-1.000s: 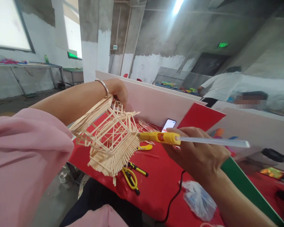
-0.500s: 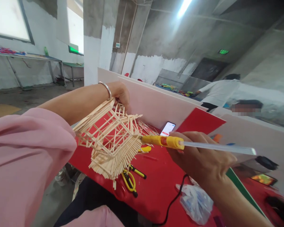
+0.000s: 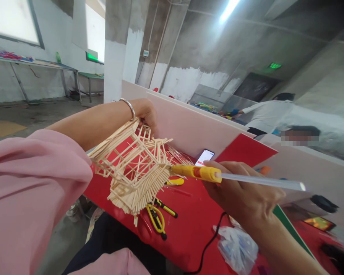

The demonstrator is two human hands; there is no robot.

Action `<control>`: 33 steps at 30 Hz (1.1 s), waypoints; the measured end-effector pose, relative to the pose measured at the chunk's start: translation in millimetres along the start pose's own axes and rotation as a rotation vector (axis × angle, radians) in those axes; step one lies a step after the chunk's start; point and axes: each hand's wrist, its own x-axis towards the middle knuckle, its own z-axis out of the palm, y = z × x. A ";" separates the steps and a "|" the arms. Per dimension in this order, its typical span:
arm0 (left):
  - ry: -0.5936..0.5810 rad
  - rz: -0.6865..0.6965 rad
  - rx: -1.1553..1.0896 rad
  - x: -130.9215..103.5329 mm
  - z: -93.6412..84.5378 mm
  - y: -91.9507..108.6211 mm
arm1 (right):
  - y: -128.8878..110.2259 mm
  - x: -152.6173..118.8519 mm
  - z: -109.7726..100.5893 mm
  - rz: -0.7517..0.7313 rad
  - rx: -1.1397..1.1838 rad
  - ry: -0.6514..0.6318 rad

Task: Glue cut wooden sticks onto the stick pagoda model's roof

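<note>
My left hand is closed on the far upper edge of a model built of thin wooden sticks, holding it tilted above the table; the fingertips are partly hidden. My right hand grips a yellow hot glue gun, its fingers wrapped round the handle. The gun's nozzle touches, or almost touches, the right edge of the model's stick-covered roof. A clear glue stick juts from the gun's back end.
On the red table lie yellow-handled scissors, a yellow-and-black cutter, another yellow tool, loose sticks, a phone and a plastic bag. A black cord crosses it. Pale partition boards stand behind; two people are beyond.
The view has shifted slightly. The model has tilted a little, and the glue gun stays at its right edge. Both hands keep their hold.
</note>
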 end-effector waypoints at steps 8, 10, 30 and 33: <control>-0.173 -0.146 -0.097 3.2 -1.1 -0.2 | 0.2 0.5 0.6 -0.025 0.047 0.023; -0.167 -0.144 -0.088 3.8 -1.1 -0.9 | 1.1 0.4 0.7 -0.028 0.046 0.021; -0.150 -0.076 -0.003 10.7 -2.1 -8.5 | 7.6 -7.4 1.2 -0.062 0.024 0.052; -0.162 -0.067 0.003 13.1 -2.1 -11.1 | 9.0 -9.8 1.3 -0.057 0.019 0.033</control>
